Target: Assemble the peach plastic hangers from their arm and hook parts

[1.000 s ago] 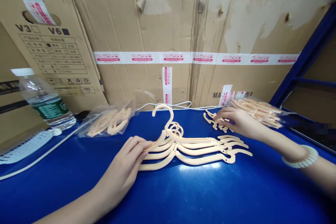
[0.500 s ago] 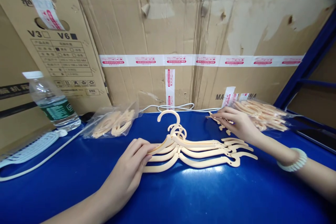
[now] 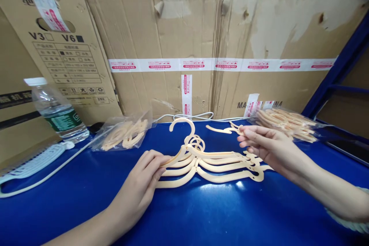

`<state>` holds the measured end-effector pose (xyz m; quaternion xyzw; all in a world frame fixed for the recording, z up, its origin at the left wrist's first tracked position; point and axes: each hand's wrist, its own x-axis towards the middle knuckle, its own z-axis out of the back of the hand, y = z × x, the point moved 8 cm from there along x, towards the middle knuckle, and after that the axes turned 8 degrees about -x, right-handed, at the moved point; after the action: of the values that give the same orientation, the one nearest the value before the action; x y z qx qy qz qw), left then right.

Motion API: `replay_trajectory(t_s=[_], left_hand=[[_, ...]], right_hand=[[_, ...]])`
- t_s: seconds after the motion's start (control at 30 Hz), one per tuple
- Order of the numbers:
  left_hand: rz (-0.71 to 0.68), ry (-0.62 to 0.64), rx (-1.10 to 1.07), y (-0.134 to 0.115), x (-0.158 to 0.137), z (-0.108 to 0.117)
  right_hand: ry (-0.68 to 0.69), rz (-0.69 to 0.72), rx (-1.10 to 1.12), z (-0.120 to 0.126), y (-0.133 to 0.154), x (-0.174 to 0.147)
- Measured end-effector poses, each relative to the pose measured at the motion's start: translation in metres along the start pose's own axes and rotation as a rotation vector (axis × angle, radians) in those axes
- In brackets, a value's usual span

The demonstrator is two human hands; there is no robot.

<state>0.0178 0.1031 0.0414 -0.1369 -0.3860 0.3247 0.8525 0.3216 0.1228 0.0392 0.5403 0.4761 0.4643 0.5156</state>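
Observation:
My left hand is closed on the left arm of a peach plastic hanger, whose large hook stands up at the back of a row. Several similar hangers lie overlapped in front of it on the blue table, their hooks clustered behind. My right hand pinches a small curved hanger piece of the same peach plastic, its thin tail pointing left above the table. More loose end pieces lie by the hangers' right ends, partly hidden by my right hand.
Clear bags of peach parts lie at the left and right. A water bottle, a pale blue hairbrush and a white cable are at the left. Cardboard walls the back; a dark flat device lies far right.
My right hand has drawn back toward me and turned, bringing up the small curved piece from the loose parts. My left hand keeps its hold; the rear hanger has shifted slightly left.

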Motion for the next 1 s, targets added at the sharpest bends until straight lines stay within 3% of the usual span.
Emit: replay_trajectory(t_s=[0.17, 0.43, 0.67, 1.0], left_hand=[[-0.007, 0.01, 0.021, -0.002, 0.001, 0.001], [-0.013, 0.002, 0.063, -0.004, 0.003, 0.003], [0.01, 0.04, 0.021, -0.003, 0.002, 0.0], [-0.005, 0.056, 0.022, -0.006, 0.002, 0.0]], right_hand=[[0.019, -0.123, 0.151, -0.004, -0.013, 0.002], [0.182, -0.127, -0.013, -0.016, -0.015, -0.001], [0.225, -0.12, -0.183, -0.019, -0.011, 0.0], [0.374, -0.28, -0.058, -0.027, -0.017, -0.009]])
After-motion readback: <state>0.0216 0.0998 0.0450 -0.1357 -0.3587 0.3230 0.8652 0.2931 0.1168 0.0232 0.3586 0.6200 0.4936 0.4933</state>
